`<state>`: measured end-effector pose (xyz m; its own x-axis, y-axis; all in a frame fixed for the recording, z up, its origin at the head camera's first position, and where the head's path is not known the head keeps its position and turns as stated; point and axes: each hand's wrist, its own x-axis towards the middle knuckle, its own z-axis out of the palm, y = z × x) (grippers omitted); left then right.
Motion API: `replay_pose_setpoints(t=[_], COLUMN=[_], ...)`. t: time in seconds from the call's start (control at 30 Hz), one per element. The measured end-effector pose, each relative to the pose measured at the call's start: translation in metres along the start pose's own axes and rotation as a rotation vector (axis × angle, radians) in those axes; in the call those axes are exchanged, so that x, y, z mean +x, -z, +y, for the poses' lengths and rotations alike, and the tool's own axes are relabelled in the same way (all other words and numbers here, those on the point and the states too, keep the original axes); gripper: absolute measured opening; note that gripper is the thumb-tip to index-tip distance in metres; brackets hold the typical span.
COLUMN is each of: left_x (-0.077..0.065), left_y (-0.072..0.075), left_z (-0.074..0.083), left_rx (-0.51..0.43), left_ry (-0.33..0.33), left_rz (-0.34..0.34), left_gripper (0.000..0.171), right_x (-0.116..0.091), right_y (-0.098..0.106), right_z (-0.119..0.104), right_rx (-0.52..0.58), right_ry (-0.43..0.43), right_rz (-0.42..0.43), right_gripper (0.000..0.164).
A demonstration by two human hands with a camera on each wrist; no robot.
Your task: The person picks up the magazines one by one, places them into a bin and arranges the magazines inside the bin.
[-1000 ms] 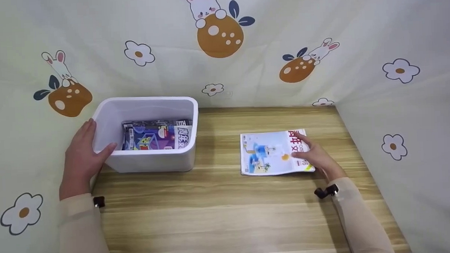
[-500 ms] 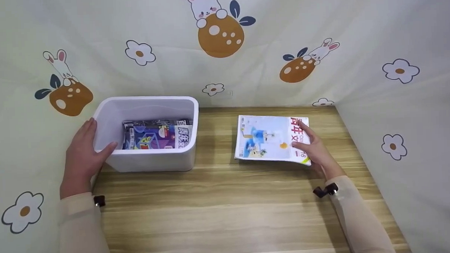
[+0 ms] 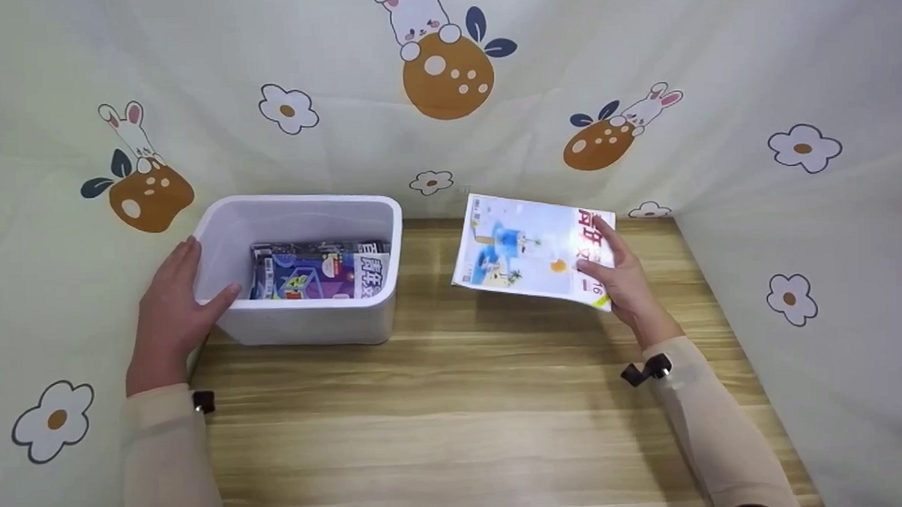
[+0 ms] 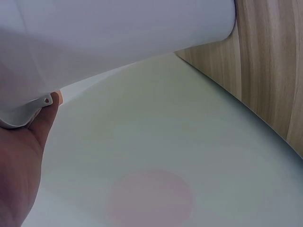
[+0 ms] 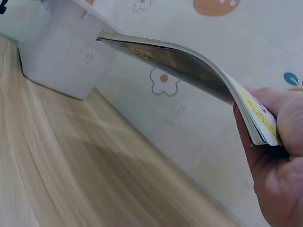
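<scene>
In the head view, my right hand pinches the right edge of a magazine with a pale cover of blue water and palm trees. The right wrist view shows the magazine bending and held above the wooden table, thumb on one face and fingers on the other. On the left, my left hand grips the rim of a white storage bin, its thumb over the front corner. Inside the bin lie several magazines, a purple cover on top. The left wrist view shows my hand under the bin's lip.
The wood-grain table extends in front of the bin and to its right. A pale curtain printed with rabbits, oranges and flowers encloses the table at the back and both sides. Small black cameras sit on both wrists.
My right hand has lifted the magazine off the table, bringing it up, back and slightly left, and it now tilts. The left hand stays on the bin, which has hardly moved.
</scene>
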<state>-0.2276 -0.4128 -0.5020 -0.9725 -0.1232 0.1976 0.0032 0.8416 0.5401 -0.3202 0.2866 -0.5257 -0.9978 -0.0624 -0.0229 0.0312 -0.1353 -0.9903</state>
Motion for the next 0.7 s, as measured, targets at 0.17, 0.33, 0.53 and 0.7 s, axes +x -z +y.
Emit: replay_pose_setpoints(t=[0.17,0.33,0.53,0.7], left_x=[0.001,0.001,0.002,0.000], left_y=[-0.001,-0.002,-0.002,-0.001], left_z=[-0.002,-0.002,0.001,-0.002], left_rx=[0.001,0.008,-0.002,-0.005], left_ry=[-0.005,-0.017,-0.014,-0.003], left_rz=[0.006,0.016,0.008,0.006], left_gripper=[0.111,0.111,0.112,0.111], right_x=[0.004,0.009,0.015,0.022], right_y=[-0.023,-0.047,-0.076,-0.106], right_z=[-0.017,-0.031,-0.044,-0.049], right_rx=[0.027,0.065,0.085,0.082], right_ry=[0.038,0.067,0.067,0.081], right_rz=[-0.033,-0.070,-0.116,-0.160], right_gripper=[0.095,0.095,0.094,0.096])
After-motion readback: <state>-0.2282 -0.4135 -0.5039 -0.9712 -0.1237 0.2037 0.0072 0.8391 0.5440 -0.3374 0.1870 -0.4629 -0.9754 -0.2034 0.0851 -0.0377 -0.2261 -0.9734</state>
